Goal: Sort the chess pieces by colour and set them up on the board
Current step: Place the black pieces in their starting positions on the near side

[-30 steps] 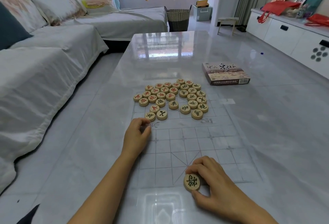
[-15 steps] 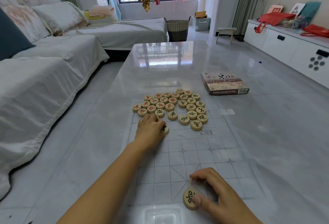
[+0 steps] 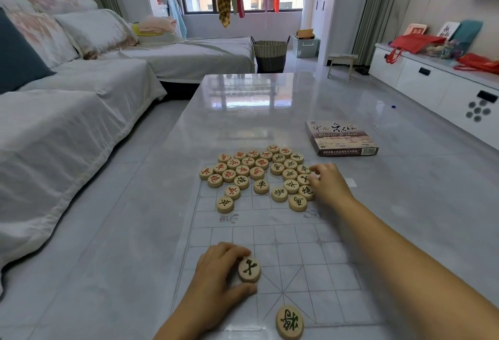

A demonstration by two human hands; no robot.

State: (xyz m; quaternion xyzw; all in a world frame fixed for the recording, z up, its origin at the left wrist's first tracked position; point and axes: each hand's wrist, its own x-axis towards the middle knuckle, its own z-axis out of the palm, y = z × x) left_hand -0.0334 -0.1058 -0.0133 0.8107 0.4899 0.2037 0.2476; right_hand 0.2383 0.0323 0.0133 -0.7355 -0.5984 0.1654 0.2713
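A clear plastic chess board (image 3: 310, 253) with a printed grid lies on the grey table. Several round wooden pieces with red or black characters sit in a cluster (image 3: 256, 174) on its far half. My left hand (image 3: 216, 277) holds a black-marked piece (image 3: 249, 269) between thumb and fingers, near the board's near left. Another black-marked piece (image 3: 289, 321) lies alone at the board's near edge. My right hand (image 3: 328, 183) reaches to the cluster's right side, fingertips on the black pieces there; whether it grips one is hidden.
The Chinese chess box (image 3: 340, 138) lies on the table beyond the cluster to the right. A white-covered sofa (image 3: 67, 96) runs along the left, a white cabinet (image 3: 432, 80) along the right. A wicker basket (image 3: 270, 54) stands past the table's far end.
My left hand has pulled a black piece from the cluster back to the near left. My right hand has let go of the near-edge piece and reached out to the cluster's right side.
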